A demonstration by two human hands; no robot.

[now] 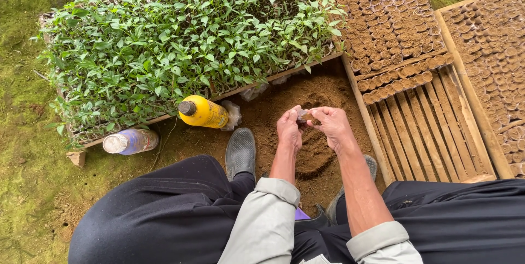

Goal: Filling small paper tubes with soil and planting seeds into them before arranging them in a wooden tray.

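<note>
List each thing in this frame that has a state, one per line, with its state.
Left hand: raised over the soil, pinching a small clear bag.
Right hand: pinching the same small bag.
Small clear bag: held between both hands; fill cannot be told.
Yellow bottle: lying on its side, dark cap on.
Clear bottle: lying on its side.
Seedling tray: full of green seedlings.
Slatted wooden frame: partly filled with soil pots.
</note>
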